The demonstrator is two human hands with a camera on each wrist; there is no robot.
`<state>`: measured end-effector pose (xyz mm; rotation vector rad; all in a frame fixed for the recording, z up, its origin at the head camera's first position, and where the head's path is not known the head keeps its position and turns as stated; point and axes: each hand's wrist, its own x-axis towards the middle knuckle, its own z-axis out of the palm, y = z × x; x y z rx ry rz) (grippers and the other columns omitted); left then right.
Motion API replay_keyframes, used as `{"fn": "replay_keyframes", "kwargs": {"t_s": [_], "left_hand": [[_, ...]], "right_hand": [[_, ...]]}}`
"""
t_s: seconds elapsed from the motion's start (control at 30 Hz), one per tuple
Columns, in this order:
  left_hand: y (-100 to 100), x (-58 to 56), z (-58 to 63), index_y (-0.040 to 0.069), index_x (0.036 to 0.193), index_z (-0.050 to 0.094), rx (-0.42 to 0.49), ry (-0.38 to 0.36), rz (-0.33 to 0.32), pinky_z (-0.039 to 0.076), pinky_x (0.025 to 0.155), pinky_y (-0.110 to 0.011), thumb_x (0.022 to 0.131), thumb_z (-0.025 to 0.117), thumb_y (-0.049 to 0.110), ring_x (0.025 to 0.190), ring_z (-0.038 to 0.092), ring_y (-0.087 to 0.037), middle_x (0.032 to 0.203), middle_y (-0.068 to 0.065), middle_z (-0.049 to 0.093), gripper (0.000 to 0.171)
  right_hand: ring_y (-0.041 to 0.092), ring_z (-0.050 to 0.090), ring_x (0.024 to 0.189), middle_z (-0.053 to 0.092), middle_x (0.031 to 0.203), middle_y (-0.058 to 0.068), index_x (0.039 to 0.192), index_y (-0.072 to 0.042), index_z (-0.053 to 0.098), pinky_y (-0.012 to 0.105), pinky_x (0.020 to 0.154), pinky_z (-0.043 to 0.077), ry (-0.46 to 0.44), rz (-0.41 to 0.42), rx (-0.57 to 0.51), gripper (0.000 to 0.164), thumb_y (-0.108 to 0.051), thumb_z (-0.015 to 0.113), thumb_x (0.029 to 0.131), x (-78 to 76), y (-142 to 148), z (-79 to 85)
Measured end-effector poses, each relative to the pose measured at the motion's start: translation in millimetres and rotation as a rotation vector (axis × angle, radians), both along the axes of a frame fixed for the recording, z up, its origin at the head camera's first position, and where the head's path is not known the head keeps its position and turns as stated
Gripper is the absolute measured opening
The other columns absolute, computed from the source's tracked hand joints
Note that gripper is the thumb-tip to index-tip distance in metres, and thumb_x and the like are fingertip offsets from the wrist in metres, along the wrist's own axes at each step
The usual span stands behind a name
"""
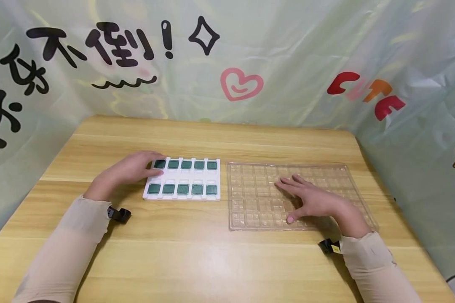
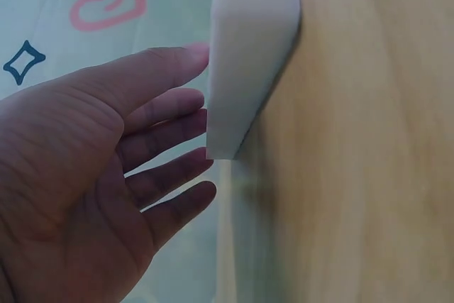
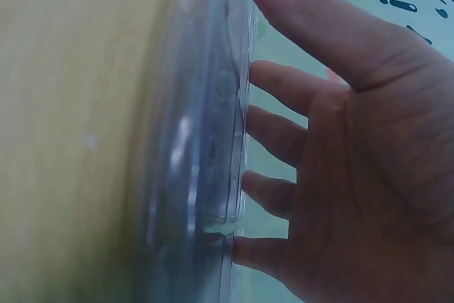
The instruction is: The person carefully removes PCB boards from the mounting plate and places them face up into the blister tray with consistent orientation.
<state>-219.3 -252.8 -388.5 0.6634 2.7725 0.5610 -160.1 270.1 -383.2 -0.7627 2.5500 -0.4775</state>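
Note:
A white foam-like tray lies on the table and holds two rows of small green square circuit boards with gridded faces. My left hand rests at its left end, fingers loosely extended over the top edge and corner board. In the left wrist view, the thumb and fingertips lie along the tray's pale side. To the right is a transparent plastic tray with many square pockets. Across it my right hand spreads its fingers. The right wrist view shows fingertips on the plastic, with nothing gripped.
Both trays lie side by side on a wood-grain table, a narrow gap between them. A pale printed curtain hangs along the back and both sides. Small black wrist cameras sit under the left cuff and the right cuff.

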Motion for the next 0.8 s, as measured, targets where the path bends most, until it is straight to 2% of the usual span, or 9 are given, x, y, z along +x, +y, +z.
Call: {"fn": "replay_keyframes", "kwargs": {"t_s": [0.2,0.5,0.8], "left_hand": [[-2,-1.8,-0.9,0.006,0.142,0.051,0.008,-0.002,0.002,0.035,0.104,-0.058,0.098,0.062,0.027,0.130,0.042,-0.042,0.140,-0.023,0.049,0.050],[-5,-3.5,-5.2,0.008,0.141,0.053,0.084,-0.035,0.046,0.033,0.106,-0.058,0.096,0.064,0.034,0.130,0.042,-0.040,0.140,-0.021,0.050,0.053],[-4,-6.7,-11.4,0.009,0.140,0.055,0.077,0.001,0.057,0.034,0.105,-0.058,0.096,0.065,0.031,0.130,0.043,-0.041,0.139,-0.021,0.050,0.050]], "right_hand": [[0.046,-0.001,0.145,0.017,0.161,0.013,0.155,-0.015,0.029,0.072,0.106,0.008,-0.005,0.000,-0.004,0.109,-0.059,0.078,0.069,0.1,0,0.9],[0.046,-0.002,0.145,0.017,0.161,0.013,0.155,-0.015,0.030,0.072,0.106,0.007,-0.017,-0.008,-0.013,0.108,-0.058,0.079,0.069,1.6,0,2.3],[0.043,-0.004,0.145,0.015,0.162,0.011,0.156,-0.019,0.027,0.074,0.105,0.007,-0.045,-0.031,-0.005,0.107,-0.057,0.078,0.070,3.6,1,3.9]]}}
